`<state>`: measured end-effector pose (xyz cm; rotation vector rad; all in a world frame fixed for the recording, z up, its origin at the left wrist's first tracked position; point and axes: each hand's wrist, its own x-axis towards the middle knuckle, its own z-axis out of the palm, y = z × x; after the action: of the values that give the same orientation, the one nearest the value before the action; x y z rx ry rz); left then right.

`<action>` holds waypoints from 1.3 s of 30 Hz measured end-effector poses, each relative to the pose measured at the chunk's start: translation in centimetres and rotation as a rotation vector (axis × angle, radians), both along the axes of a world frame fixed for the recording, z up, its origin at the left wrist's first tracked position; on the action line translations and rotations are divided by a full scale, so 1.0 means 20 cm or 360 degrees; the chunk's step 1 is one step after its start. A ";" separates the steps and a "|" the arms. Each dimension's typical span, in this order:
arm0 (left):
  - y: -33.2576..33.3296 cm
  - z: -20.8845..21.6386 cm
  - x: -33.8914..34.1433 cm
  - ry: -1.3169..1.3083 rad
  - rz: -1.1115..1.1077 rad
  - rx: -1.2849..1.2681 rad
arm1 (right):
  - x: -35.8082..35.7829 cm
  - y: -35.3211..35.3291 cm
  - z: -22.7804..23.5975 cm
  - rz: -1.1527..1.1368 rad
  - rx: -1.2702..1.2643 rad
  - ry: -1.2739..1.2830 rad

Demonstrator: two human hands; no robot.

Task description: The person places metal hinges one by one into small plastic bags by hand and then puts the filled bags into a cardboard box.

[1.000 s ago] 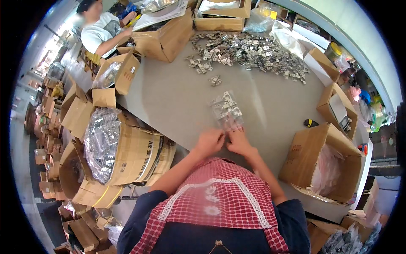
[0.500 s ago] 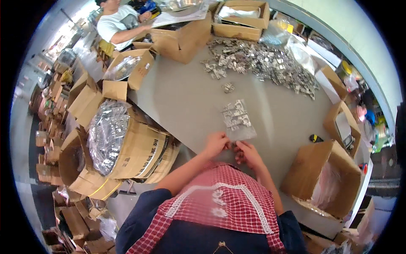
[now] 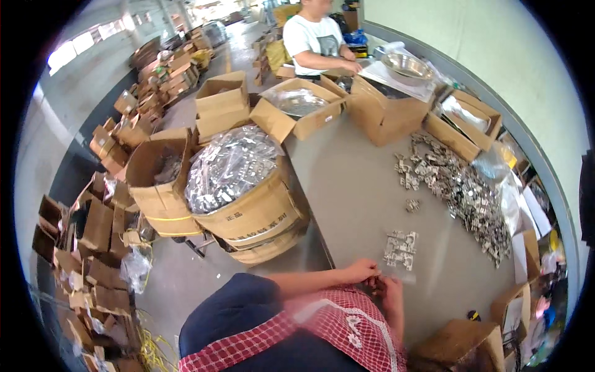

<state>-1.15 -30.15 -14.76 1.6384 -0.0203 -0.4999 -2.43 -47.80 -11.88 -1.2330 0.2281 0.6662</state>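
My left hand (image 3: pixel 362 271) and my right hand (image 3: pixel 388 290) are together at the table's near edge, in front of the checked red apron (image 3: pixel 338 316). The fingers of both are pinched closed, nearly touching. Whatever they hold is too small and hidden to make out. Just beyond them a transparent plastic bag with several flat metal hardware pieces (image 3: pixel 400 249) lies on the grey table (image 3: pixel 347 198). Farther off sits a small cluster of metal pieces (image 3: pixel 413 205). Behind it a large heap of silvery metal pieces (image 3: pixel 474 204) spreads along the right side.
To the left, a big carton (image 3: pixel 260 214) is filled with bagged metal parts (image 3: pixel 232 167). Open cardboard boxes (image 3: pixel 390 118) line the far edge, one beneath a metal bowl (image 3: pixel 406 67). Another box (image 3: pixel 462 344) stands near right. Across the table is a person in white (image 3: pixel 316 40).
My view has swung left, so the table and heap appear farther right and more of the left aisle shows. My hands stay together at the table edge, fingers still closed.
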 end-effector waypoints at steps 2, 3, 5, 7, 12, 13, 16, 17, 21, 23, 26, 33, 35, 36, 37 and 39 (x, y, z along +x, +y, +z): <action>0.01 -0.04 -0.01 0.0016 0.0042 -0.0237 | 0.01 0.02 0.04 0.0001 0.0030 -0.0012; 0.01 -0.05 -0.01 0.0003 0.0078 -0.0247 | 0.00 0.03 0.06 -0.0052 0.0086 0.0021; 0.00 -0.08 0.00 0.0048 0.0057 -0.0261 | 0.01 0.02 0.03 -0.0095 0.0132 0.0051; -0.02 -0.07 -0.01 0.0041 0.0073 -0.0267 | 0.01 0.01 -0.08 -0.0308 0.0008 0.0107; -0.05 0.08 -0.03 -0.0035 0.0200 -0.0162 | 0.03 -0.03 -0.14 -0.0386 -0.0070 0.0089; -0.03 0.11 -0.03 -0.0028 0.0232 -0.0172 | 0.04 -0.04 -0.16 -0.0468 -0.0012 0.0161; 0.01 0.15 -0.03 -0.0014 0.0306 -0.0220 | 0.06 -0.09 -0.14 -0.0573 -0.0124 0.0064; 0.03 0.15 -0.04 0.0015 0.0359 -0.0270 | 0.03 -0.07 -0.07 -0.0651 -0.0134 0.0038; 0.08 0.13 -0.04 0.0080 0.0479 -0.0367 | 0.00 -0.19 -0.15 -0.0684 -0.0014 0.0138; 0.10 0.18 -0.04 0.0101 0.0504 -0.0372 | -0.03 -0.20 -0.14 -0.0647 0.0128 -0.0087; 0.11 0.29 -0.04 0.0203 0.0599 -0.0488 | -0.07 -0.14 0.03 -0.0587 -0.0161 -0.0384; 0.44 0.49 -0.03 0.0276 0.0974 -0.1026 | -0.04 -0.07 0.46 -0.0544 -0.0286 -0.0172; 0.69 0.54 0.03 0.0265 0.1352 -0.1373 | -0.02 -0.23 0.53 -0.0761 -0.0450 -0.0234; 0.89 0.63 0.01 0.0163 0.1355 -0.1490 | 0.00 -0.31 0.58 -0.0847 -0.0605 -0.0379; 1.03 0.76 -0.04 -0.0325 0.1411 -0.1412 | 0.00 -0.39 0.61 -0.0941 -0.0773 -0.0504; 1.35 1.05 -0.15 -0.0574 0.1898 -0.1083 | 0.01 -0.50 0.68 -0.1010 -0.1105 -0.0699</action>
<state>-4.14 -3.16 6.20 0.8129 0.4470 0.6629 -2.22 -57.89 1.64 -1.8086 0.4777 -0.2749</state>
